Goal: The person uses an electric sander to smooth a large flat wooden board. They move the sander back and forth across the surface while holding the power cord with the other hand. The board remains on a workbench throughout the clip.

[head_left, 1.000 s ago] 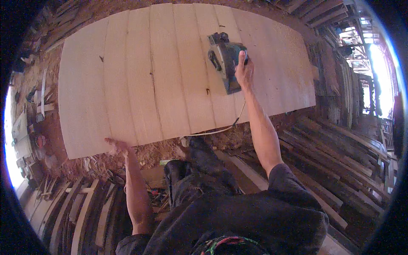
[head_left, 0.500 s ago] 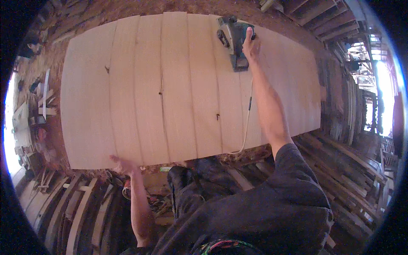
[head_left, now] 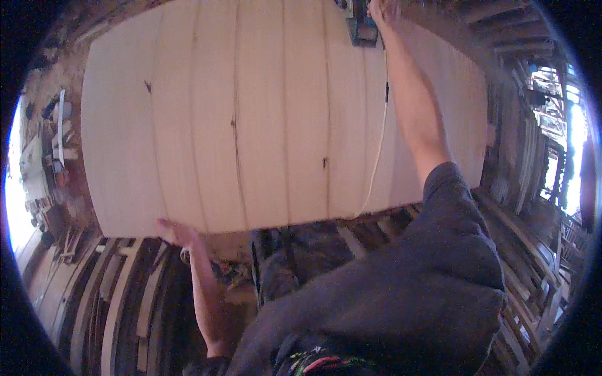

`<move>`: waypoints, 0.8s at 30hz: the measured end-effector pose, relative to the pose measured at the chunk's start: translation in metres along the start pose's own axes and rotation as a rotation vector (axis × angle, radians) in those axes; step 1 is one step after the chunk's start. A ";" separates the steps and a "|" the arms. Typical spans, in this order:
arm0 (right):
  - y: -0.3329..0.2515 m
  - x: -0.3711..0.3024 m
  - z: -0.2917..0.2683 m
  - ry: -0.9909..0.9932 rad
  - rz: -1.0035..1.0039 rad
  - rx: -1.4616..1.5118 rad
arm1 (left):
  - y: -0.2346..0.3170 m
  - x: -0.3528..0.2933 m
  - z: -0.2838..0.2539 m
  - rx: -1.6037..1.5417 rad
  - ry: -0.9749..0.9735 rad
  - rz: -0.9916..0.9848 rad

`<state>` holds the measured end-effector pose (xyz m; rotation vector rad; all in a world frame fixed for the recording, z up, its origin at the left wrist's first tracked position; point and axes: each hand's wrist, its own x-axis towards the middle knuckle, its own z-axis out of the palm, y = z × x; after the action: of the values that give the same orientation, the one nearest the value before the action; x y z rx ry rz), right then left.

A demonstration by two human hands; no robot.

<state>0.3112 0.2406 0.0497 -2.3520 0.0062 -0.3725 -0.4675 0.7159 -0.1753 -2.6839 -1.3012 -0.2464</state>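
Observation:
A wide pale wooden panel [head_left: 269, 138], made of several boards joined side by side, lies before me with dark seams and a few knots. At its far edge, right of the middle, my right hand [head_left: 377, 11] is closed round the handle of a dark teal electric planer [head_left: 362, 32]. The top of the picture cuts off much of the planer and the fingers. A pale cord [head_left: 380, 135] trails from it across the panel to the near edge. My left hand [head_left: 179, 234] is at the near left edge of the panel, fingers stretched out, holding nothing.
Long timber strips [head_left: 119, 294] lie stacked at the near left, and more planks [head_left: 517, 250] fill the right side. Offcuts and a pale strip [head_left: 61, 125] lie left of the panel. Boards [head_left: 517, 28] lie at the far right.
My right arm has pushed the planer farther away, partly out of the top of the picture. My view has shifted a little. The left hand stays at the near edge.

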 end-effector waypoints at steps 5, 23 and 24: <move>-0.065 -0.097 0.004 -0.179 0.024 0.178 | -0.073 0.006 0.045 0.419 0.029 -0.525; -0.108 -0.646 -0.247 -0.124 0.434 0.338 | 0.039 0.036 0.145 0.635 -0.024 -0.020; -0.105 -0.658 -0.245 -0.133 0.428 0.336 | 0.027 0.036 0.154 0.770 0.024 0.019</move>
<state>-0.3960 0.2244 0.1143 -1.9711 0.3508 -0.0041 -0.4119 0.7586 -0.3199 -2.0237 -1.0664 0.1941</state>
